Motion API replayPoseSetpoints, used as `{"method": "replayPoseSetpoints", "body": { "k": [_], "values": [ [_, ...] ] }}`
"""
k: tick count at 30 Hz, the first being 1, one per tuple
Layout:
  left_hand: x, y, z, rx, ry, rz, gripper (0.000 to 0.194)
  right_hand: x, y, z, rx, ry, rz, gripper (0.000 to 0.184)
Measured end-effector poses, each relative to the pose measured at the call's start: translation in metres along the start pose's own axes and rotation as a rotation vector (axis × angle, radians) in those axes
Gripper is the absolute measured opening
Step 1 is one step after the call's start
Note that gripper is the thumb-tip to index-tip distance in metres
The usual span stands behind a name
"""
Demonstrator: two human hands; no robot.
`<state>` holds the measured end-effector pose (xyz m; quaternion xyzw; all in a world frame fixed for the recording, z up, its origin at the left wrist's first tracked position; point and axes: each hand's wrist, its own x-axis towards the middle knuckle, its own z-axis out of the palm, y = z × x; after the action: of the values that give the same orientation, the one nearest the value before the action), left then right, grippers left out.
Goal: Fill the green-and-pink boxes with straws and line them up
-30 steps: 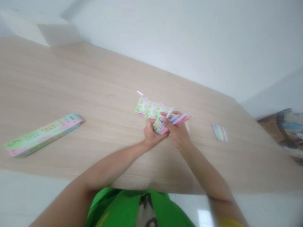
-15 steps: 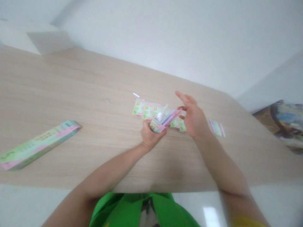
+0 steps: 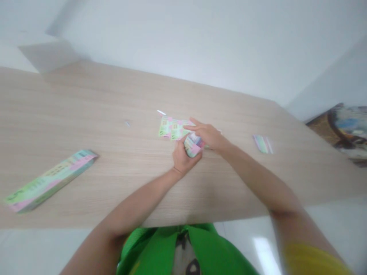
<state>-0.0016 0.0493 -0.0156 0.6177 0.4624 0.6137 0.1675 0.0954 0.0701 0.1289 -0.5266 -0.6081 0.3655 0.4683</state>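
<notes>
A: Thing in hand?

B: A paper roll (image 3: pixel 192 146), pastel pink and green, gripped in the left hand (image 3: pixel 182 158), low over the middle of the table (image 3: pixel 109 95).

A: Handling?

B: Probably very light. Thin printed paper, likely soft at the edges and easy to crease, perhaps a little slick on its printed face. Firm only as a roll. Contents inside impossible to tell from here.

A: Best place for a hold?

B: Around the middle of the barrel, with gentle, even pressure, and away from any loose edge.

A: Fingers?

B: Left ones curled closely around the roll's underside. Right fingers (image 3: pixel 197 124) long and nearly straight, not closed on anything, reaching across just above the roll; contact unclear.

A: Arms?

B: Both forearms angled inward over the table, wrists low, right elbow out wide. A yellow sleeve (image 3: pixel 312 259) at the lower right, a green garment (image 3: pixel 186 248) at the bottom.

A: Nearby?

B: A printed strip (image 3: pixel 172 128) flat just beyond the hands, a long packet (image 3: pixel 50 181) well off to the left, a small striped strip (image 3: pixel 263 144) to the right.
</notes>
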Motion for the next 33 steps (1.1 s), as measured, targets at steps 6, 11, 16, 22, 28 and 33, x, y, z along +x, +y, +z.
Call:
{"method": "replayPoseSetpoints", "body": {
  "k": [6,11,16,22,28,33],
  "values": [
    [0.0,-0.006,0.004,-0.081,0.058,-0.059,0.071,-0.008,-0.024,-0.017,-0.103,-0.096,-0.067,0.029],
    [-0.003,-0.005,0.002,-0.132,0.049,-0.036,0.071,-0.043,-0.011,-0.019,-0.427,0.062,-0.292,0.029],
    [-0.006,-0.004,0.001,-0.116,0.071,0.017,0.069,-0.06,0.013,-0.006,-0.624,0.027,-0.315,0.034],
    [-0.008,0.0,0.001,-0.015,0.061,0.008,0.071,-0.056,0.014,-0.008,-0.662,0.084,-0.296,0.037],
    [-0.009,0.007,0.001,0.11,0.097,0.05,0.067,-0.057,0.01,-0.008,-0.521,0.205,-0.289,0.028],
    [-0.01,0.007,0.001,0.177,0.124,0.056,0.072,-0.054,0.008,-0.004,-0.506,0.215,-0.256,0.03]
  ]
}}
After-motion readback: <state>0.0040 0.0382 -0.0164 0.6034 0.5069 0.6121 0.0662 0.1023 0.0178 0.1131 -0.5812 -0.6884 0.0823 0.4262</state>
